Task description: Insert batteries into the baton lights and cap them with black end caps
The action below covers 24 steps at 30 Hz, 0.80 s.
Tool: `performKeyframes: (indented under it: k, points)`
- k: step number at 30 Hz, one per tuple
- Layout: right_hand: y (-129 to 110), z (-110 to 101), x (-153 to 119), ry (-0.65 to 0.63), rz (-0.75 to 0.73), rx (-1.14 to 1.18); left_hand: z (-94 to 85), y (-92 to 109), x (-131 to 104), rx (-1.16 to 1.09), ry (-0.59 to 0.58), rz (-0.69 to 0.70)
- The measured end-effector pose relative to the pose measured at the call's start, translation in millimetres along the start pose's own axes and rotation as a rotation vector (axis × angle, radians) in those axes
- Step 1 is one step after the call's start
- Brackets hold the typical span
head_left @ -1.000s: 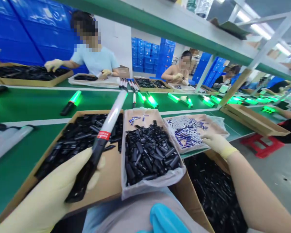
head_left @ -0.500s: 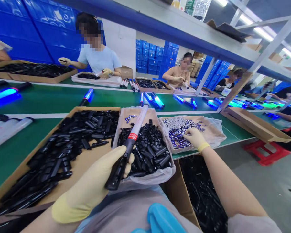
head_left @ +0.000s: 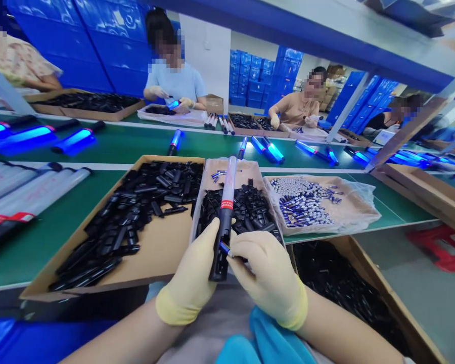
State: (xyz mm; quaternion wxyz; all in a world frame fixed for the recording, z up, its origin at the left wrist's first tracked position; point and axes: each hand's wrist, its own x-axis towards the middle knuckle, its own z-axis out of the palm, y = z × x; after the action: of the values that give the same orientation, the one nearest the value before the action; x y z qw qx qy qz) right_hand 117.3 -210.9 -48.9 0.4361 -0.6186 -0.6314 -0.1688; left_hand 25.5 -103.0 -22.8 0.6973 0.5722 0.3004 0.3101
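Observation:
My left hand [head_left: 197,268], in a pale yellow glove, is wrapped round the black handle of a light stick [head_left: 227,202] with a clear tube and a red band. The stick points away from me, its handle compartment uncovered. Pinched in the gloved fingers of my right hand [head_left: 267,268] is a blue battery [head_left: 225,247], with one end in the compartment. Behind the stick lies a lined tray [head_left: 199,202] of small black parts. A plastic-lined tray [head_left: 349,212] to its right holds many blue and silver batteries.
A cardboard tray [head_left: 167,253] of black parts lies left of centre, beside clear-tubed sticks [head_left: 41,187]. Lit blue sticks [head_left: 273,150] lie along the green belt [head_left: 136,144]. A box [head_left: 394,283] of black parts stands low at right. Several people sit opposite.
My right hand has moved from the battery tray to the handle, bringing a battery. My left hand has turned the stick more upright in view. The view has shifted left.

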Motion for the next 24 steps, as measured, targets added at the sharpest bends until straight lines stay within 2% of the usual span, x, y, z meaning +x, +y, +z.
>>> performKeyframes:
  k: [6,8,11,17,19,21,23,24]
  points:
    - [-1.0,7.4,-1.0,-0.057,-0.028,0.020,-13.2,-28.2,7.0,-0.113,-0.037,-0.085]
    - [-3.1,6.4,-1.4,-0.080,-0.025,0.037,-12.9,-32.9,9.5,-0.191,-0.038,-0.171]
    - [-5.4,5.2,-2.0,-0.111,-0.042,0.025,-11.2,-31.6,11.2,-0.331,-0.035,-0.291]
    - [-10.5,5.9,-1.3,-0.237,-0.099,0.015,-10.6,-16.5,8.2,-0.368,0.073,-0.316]
    - [0.9,-3.2,1.0,-0.289,-0.126,0.047,-11.5,-11.0,6.6,-0.377,0.079,-0.321]
    - [26.9,-21.3,3.3,-0.275,-0.049,-0.010,-13.1,-7.9,6.1,-0.390,0.060,-0.320]
    - [65.8,-44.5,4.0,-0.286,0.199,-0.241,-14.5,-8.3,7.0,-0.405,0.044,-0.331]
    - [87.8,-55.6,3.4,-0.362,0.365,-0.400,-14.8,-9.6,7.8,-0.412,0.033,-0.342]
